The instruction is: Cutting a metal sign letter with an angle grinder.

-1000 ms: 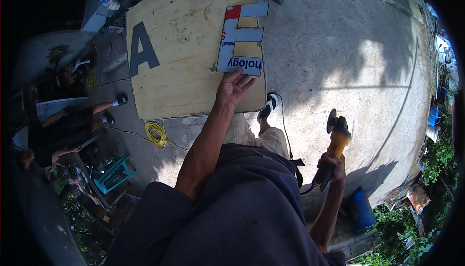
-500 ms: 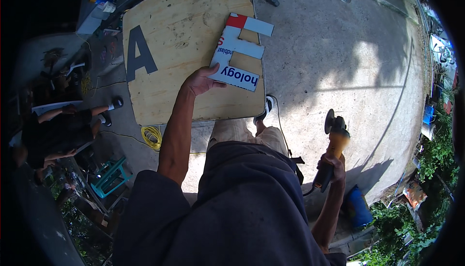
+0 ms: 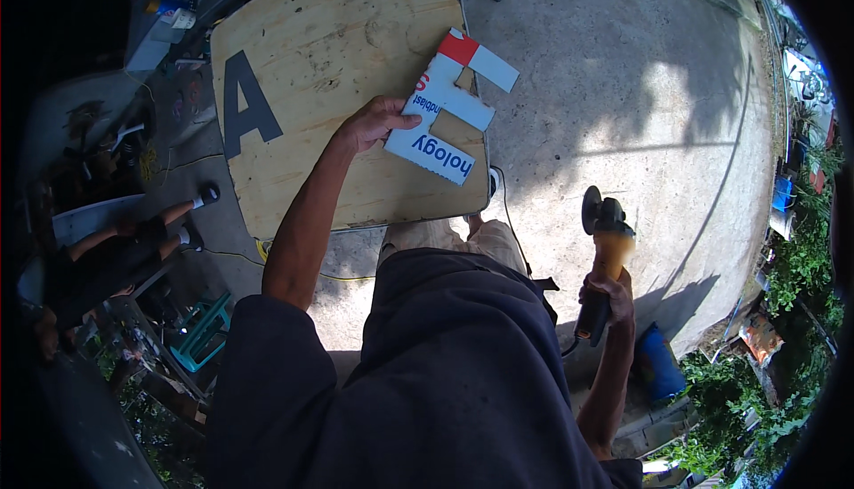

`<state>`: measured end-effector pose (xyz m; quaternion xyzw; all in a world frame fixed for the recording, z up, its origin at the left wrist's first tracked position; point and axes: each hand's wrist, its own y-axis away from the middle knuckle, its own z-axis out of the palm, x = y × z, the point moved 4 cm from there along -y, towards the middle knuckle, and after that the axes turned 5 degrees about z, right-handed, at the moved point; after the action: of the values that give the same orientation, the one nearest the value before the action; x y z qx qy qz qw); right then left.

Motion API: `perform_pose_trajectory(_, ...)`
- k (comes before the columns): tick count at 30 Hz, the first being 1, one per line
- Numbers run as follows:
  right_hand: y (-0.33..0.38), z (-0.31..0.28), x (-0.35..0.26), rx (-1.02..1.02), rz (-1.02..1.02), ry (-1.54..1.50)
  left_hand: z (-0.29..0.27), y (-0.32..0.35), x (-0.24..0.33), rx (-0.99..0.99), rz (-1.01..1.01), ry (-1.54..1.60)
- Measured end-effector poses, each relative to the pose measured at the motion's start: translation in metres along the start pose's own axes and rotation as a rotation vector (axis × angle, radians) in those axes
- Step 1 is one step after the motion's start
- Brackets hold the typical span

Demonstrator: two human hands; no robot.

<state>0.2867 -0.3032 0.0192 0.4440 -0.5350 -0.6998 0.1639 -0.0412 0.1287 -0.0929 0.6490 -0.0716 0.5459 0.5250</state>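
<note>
Left hand repositions the cut-out letter on the plywood board

Since a second ago the left hand [image 3: 372,122] has shifted from the lower end of the letter-shaped panel [image 3: 449,106] to its left edge, fingers closed on it; the panel lies rotated on the plywood board [image 3: 329,53], overhanging its right edge. The right hand [image 3: 607,298], arm lowered, is wrapped around the angle grinder [image 3: 605,249] handle, disc up, well apart

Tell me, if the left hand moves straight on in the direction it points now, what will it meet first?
The left hand already grips the edge of the white, letter-shaped cutout, so it meets that first. Beyond it probably come the plywood board's right edge and the concrete ground, though depth is unclear.
</note>
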Motion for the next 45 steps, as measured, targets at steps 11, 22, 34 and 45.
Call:
perform_pose_trajectory(11,0.027,0.065,-0.051,0.053,-0.052,0.267,0.075,0.015,0.041,0.369,0.460,0.001)
perform_pose_trajectory(22,0.006,0.127,-0.086,0.008,-0.184,0.572,0.094,0.025,0.036,0.593,0.682,-0.306)
perform_pose_trajectory(34,-0.013,0.165,-0.110,-0.066,-0.183,0.663,0.099,0.031,0.041,0.647,0.726,-0.294)
perform_pose_trajectory(45,-0.021,0.171,-0.115,-0.066,-0.202,0.713,0.104,0.033,0.045,0.645,0.768,-0.322)
